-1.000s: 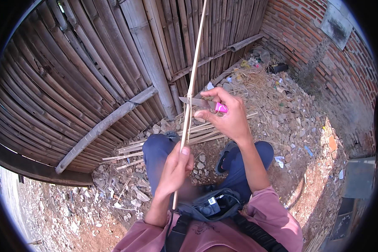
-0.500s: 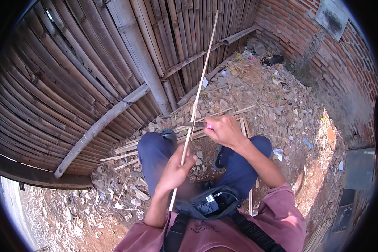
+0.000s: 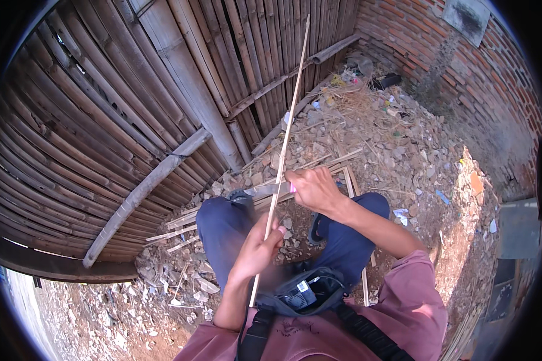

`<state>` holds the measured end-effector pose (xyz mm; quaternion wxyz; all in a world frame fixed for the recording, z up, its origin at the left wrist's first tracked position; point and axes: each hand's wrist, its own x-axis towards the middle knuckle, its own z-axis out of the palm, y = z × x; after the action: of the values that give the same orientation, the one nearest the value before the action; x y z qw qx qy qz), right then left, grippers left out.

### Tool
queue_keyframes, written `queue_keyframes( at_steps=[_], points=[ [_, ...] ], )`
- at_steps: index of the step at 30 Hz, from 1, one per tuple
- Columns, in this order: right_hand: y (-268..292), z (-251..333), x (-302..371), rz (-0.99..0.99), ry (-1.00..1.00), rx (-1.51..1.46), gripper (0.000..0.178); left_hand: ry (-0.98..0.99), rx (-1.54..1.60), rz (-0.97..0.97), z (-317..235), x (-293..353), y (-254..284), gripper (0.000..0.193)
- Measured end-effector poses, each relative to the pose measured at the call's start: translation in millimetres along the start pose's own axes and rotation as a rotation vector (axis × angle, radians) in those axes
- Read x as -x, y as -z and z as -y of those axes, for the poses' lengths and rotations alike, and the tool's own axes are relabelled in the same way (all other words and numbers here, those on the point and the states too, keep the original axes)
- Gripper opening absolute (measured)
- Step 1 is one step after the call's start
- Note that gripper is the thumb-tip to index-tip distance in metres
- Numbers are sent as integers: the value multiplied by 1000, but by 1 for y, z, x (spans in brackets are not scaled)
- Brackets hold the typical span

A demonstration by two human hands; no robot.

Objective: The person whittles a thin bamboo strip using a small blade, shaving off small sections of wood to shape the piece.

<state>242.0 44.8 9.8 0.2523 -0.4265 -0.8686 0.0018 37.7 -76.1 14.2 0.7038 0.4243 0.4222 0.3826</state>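
Note:
A long, pale bamboo strip [image 3: 289,123] slants from beside my body up toward the fence. My left hand [image 3: 259,248] is closed around its lower part, thumb along the strip. In my right hand [image 3: 317,191] is a knife [image 3: 264,189] with a pink part at its handle; the fingers are wrapped round the handle. The blade points left and crosses the strip a little above my left hand. Whether the edge bites into the strip I cannot tell. Beyond and below the knife, several cut bamboo strips [image 3: 180,231] lie on the ground between and beside my legs.
A bamboo fence [image 3: 90,120] with a thick post [image 3: 190,78] rises at the left and ahead. At the far right stands a brick wall [image 3: 464,78]. Rubble and litter [image 3: 391,141] cover the ground. An open black pouch [image 3: 304,295] sits at my waist.
The knife has moved slightly down along the strip toward my left hand, and its blade shows more broadly. My left hand keeps its grip. The whole view has shifted a little.

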Motion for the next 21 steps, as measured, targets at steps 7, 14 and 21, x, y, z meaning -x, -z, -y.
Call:
queue_keyframes(
  at_steps=[7,14,21],
  points=[
    [7,-29,-31,13,-204,26,16,19,63,14,8,4,2,17],
    [0,-144,-39,17,-484,251,17,71,183,-29,-4,9,9,15],
    [-6,-71,-32,84,-569,-1234,33,95,473,147,-17,3,28,20]
  ],
)
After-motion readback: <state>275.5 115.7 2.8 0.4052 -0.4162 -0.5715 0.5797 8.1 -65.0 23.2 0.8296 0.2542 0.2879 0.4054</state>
